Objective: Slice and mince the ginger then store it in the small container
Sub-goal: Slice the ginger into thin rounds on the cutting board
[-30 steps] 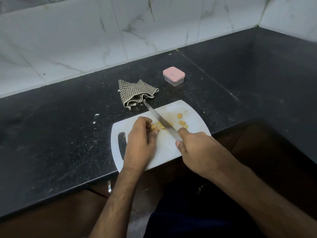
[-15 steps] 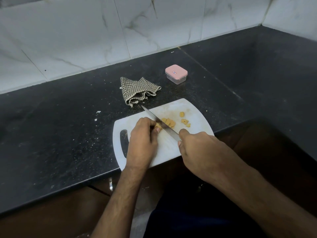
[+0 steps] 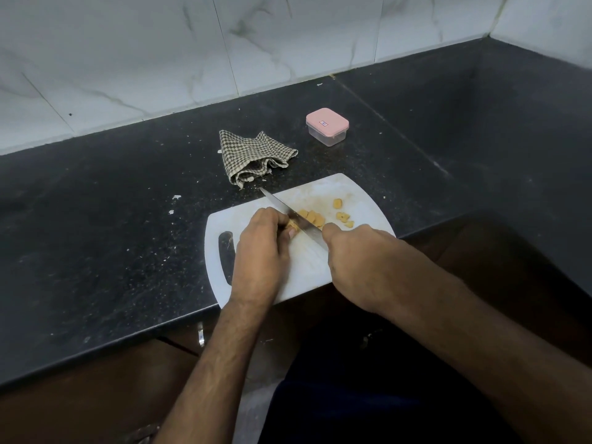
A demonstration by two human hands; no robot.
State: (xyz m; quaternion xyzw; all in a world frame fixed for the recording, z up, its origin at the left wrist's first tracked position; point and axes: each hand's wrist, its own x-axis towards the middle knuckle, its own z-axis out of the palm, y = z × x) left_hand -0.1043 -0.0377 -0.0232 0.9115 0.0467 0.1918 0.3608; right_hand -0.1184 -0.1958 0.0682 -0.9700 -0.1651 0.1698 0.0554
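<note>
On the white cutting board (image 3: 349, 190) my left hand (image 3: 261, 248) pinches a small piece of ginger (image 3: 292, 226) with curled fingertips. My right hand (image 3: 362, 261) grips the handle of a knife (image 3: 288, 213), whose blade lies across the board right beside the left fingertips. Several yellow ginger slices (image 3: 312, 216) lie just right of the blade, with a few more pieces (image 3: 343, 216) farther right. The small clear container (image 3: 326, 126) with its pink lid on stands behind the board.
A crumpled checked cloth (image 3: 253, 157) lies on the black counter (image 3: 96, 235) just behind the board's left corner. White marble tiles (image 3: 160, 59) back the counter. The board's front edge sits at the counter's edge, above brown cabinets.
The knife blade has shifted left along the ginger, closer to my left fingertips, and more cut slices lie to its right. The left hand stayed on the ginger.
</note>
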